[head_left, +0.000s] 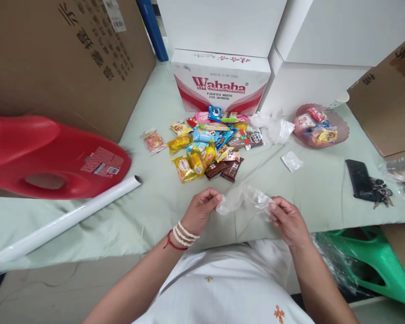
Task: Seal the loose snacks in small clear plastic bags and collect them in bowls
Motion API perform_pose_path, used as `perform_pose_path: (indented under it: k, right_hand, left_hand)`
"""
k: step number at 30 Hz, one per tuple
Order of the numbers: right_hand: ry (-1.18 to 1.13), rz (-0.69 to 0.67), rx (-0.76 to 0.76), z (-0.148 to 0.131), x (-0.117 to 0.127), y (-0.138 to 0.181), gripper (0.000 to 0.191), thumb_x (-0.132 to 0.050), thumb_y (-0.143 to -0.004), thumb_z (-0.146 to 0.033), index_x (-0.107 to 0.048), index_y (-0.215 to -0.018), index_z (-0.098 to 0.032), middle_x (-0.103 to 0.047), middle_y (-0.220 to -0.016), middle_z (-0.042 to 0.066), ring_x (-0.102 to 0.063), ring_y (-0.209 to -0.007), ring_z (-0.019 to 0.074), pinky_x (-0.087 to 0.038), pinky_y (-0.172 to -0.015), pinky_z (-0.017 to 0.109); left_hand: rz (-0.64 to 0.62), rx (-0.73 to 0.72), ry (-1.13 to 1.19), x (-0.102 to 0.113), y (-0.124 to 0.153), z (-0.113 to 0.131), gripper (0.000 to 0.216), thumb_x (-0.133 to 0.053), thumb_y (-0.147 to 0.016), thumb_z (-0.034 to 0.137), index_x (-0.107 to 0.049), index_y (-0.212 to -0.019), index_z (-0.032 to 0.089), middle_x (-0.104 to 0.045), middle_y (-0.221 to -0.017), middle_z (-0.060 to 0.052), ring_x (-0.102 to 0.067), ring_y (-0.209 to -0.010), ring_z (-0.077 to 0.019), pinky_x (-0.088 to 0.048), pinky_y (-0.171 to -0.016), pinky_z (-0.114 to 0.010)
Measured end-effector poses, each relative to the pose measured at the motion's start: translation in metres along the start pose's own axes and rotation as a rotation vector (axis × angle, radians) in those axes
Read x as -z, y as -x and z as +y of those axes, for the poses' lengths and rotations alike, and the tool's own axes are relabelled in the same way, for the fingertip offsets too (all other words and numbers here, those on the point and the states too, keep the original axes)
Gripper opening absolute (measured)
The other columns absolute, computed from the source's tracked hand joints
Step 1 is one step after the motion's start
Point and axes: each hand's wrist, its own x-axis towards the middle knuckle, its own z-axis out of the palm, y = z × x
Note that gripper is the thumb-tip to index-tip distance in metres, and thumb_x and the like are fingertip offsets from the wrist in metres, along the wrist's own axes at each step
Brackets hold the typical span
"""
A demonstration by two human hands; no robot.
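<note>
Between my two hands a small clear plastic bag [236, 200] is stretched out above the table's front part. My left hand [201, 209], with beaded bracelets at the wrist, pinches its left end between thumb and fingers. My right hand [289, 220] pinches the crumpled right end. Beyond the bag lies a pile of wrapped snacks [207, 139], with yellow packs [184, 168] and dark brown packs [232, 169] nearest me. A flat packet with pinkish contents [153, 141] lies apart on the left. More clear bags [281, 131] are bunched right of the pile, and a folded one [292, 161] lies closer.
A pink translucent bowl [340, 130] holds several snacks at right, near a black phone or wallet [359, 180] with keys [382, 191]. A Wahaha carton [221, 83] stands behind the pile. On the left are a red jug [70, 157] and a white roll [70, 218].
</note>
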Motion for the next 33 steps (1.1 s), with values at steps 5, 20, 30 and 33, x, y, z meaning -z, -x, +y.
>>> perform_pose_path:
  k: [5, 20, 30, 33]
  right_hand:
    - [-0.093, 0.086, -0.016, -0.010, 0.038, 0.012, 0.036, -0.087, -0.074, -0.048, -0.066, -0.074, -0.019, -0.053, -0.069, 0.000, -0.043, -0.056, 0.0095, -0.037, -0.047, 0.020]
    - [0.153, -0.169, 0.126, 0.004, 0.025, 0.013, 0.029, -0.074, -0.090, -0.045, -0.069, -0.077, -0.020, -0.054, -0.073, 0.000, -0.048, -0.065, 0.0116, -0.039, -0.061, 0.024]
    - [-0.030, -0.080, 0.065, -0.019, 0.027, 0.036, 0.028, -0.078, -0.087, -0.042, -0.067, -0.076, -0.019, -0.050, -0.071, -0.001, -0.044, -0.059, 0.0092, -0.038, -0.050, 0.020]
    - [-0.122, -0.006, 0.017, -0.029, 0.030, 0.038, 0.031, -0.081, -0.083, -0.044, -0.065, -0.076, -0.019, -0.046, -0.065, -0.002, -0.040, -0.054, 0.0082, -0.036, -0.043, 0.018]
  left_hand:
    - [0.062, 0.009, 0.070, 0.022, 0.013, 0.014, 0.043, -0.088, -0.070, 0.049, -0.061, -0.068, 0.016, -0.053, -0.063, 0.003, -0.043, -0.060, -0.0085, -0.034, -0.058, -0.021]
    - [-0.024, -0.698, -0.779, 0.009, 0.032, 0.015, 0.013, -0.059, -0.096, 0.024, -0.071, -0.098, 0.021, -0.068, -0.094, -0.006, -0.062, -0.084, -0.0159, -0.051, -0.078, -0.028]
    - [-0.445, -0.768, -0.697, -0.078, -0.025, 0.003, 0.027, -0.055, -0.101, 0.035, -0.073, -0.091, 0.018, -0.074, -0.089, -0.008, -0.064, -0.089, -0.0196, -0.049, -0.090, -0.036]
    - [-0.445, -0.663, -0.599, -0.078, -0.026, 0.011, 0.024, -0.058, -0.098, 0.035, -0.070, -0.088, 0.017, -0.071, -0.087, -0.008, -0.064, -0.086, -0.0189, -0.050, -0.086, -0.033]
